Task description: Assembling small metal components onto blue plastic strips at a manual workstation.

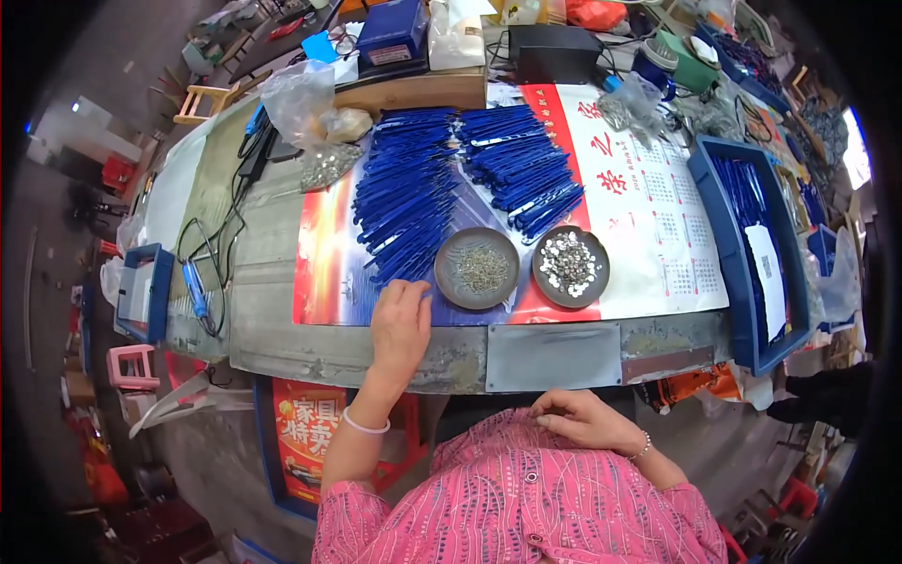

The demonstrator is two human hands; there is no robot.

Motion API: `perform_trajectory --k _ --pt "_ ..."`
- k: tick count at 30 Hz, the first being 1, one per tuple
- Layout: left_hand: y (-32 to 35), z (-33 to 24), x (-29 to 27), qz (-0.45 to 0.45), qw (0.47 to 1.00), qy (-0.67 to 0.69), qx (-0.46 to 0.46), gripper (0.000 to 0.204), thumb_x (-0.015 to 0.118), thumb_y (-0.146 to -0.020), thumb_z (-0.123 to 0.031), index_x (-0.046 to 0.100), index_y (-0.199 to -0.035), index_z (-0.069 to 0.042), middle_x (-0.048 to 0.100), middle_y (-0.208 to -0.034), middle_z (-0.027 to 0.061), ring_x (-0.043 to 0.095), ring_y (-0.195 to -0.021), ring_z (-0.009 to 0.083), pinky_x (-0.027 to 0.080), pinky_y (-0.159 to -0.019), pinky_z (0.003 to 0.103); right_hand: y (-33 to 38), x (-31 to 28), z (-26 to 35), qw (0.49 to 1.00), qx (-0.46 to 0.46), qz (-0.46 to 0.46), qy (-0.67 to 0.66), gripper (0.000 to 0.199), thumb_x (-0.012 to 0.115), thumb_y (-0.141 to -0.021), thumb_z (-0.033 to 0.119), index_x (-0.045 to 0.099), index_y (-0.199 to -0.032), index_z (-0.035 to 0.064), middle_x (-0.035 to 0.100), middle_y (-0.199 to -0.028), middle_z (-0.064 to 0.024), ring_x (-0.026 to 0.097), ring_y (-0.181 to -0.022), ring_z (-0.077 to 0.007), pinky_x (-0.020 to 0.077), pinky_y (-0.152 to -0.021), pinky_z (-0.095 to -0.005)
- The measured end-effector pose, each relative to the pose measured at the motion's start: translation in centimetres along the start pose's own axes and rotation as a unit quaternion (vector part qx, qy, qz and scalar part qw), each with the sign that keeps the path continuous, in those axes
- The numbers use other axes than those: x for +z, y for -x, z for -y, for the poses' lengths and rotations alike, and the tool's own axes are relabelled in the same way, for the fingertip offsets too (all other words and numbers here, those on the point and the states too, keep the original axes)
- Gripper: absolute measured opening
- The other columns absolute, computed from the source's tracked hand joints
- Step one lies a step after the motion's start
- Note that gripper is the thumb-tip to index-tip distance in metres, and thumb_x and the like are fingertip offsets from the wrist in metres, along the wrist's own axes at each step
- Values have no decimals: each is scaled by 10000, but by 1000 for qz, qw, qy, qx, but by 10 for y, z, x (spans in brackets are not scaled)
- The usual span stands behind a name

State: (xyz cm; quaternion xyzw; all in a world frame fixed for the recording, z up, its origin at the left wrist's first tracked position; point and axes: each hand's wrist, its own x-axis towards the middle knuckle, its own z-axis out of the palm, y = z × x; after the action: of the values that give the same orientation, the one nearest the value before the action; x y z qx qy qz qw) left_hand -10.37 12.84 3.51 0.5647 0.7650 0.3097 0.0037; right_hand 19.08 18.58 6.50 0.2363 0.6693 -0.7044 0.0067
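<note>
My left hand [402, 322] rests at the table's front, its fingers slightly bent and side by side. The fingertips reach the lower ends of a pile of long, thin blue strips [404, 197]; no strip shows clearly in its grasp. Just right of that hand stands a round dark dish [448, 256] of small metal pieces [484, 271]. Beside it, a second dark dish [543, 293] holds white discs and silvery bits [570, 263]. Close to my body, off the table edge, is my right hand [584, 419], fingers loosely curled with nothing visible in them.
A second blue strip bundle [521, 169] lies behind the dishes, on a printed calendar sheet [658, 235]. At the right edge sits a blue tray [738, 273] of more strips. Plastic bags [299, 99], a cable and a blue-handled tool [194, 287] are at left.
</note>
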Motion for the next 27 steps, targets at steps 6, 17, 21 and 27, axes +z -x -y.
perform_trajectory --k 6,17,21,27 --pt "-9 -12 5 13 995 88 -43 198 601 -820 -56 581 -1011 -10 593 -900 164 595 -777 348 476 -651 419 -5 -14 4 980 -105 -86 144 158 590 -855 104 576 -977 5 609 -921 -148 604 -840 -308 485 -735 -364" --pt "-22 -18 20 39 997 -13 -71 468 627 -817 -112 444 -1242 -48 615 -842 161 616 -704 340 489 -633 427 -60 -114 2 842 -67 -276 459 1069 818 -610 353 196 -1418 33 288 -1405 -254 310 -1284 -404 230 -1067 -475" --pt "-25 -11 28 37 997 -23 -70 491 629 -787 -91 442 -1240 -55 614 -807 153 618 -708 342 489 -630 431 -69 -114 6 857 -41 -234 457 1151 826 -575 425 164 -1434 41 266 -1407 -260 284 -1295 -412 205 -1077 -493" --pt "-31 -5 25 90 992 9 -86 516 585 -779 -70 394 -1258 -43 598 -1041 243 595 -828 442 489 -697 497 -72 -98 1 854 -56 -236 461 1137 831 -566 410 183 -1428 46 266 -1407 -236 279 -1298 -400 192 -1081 -523"
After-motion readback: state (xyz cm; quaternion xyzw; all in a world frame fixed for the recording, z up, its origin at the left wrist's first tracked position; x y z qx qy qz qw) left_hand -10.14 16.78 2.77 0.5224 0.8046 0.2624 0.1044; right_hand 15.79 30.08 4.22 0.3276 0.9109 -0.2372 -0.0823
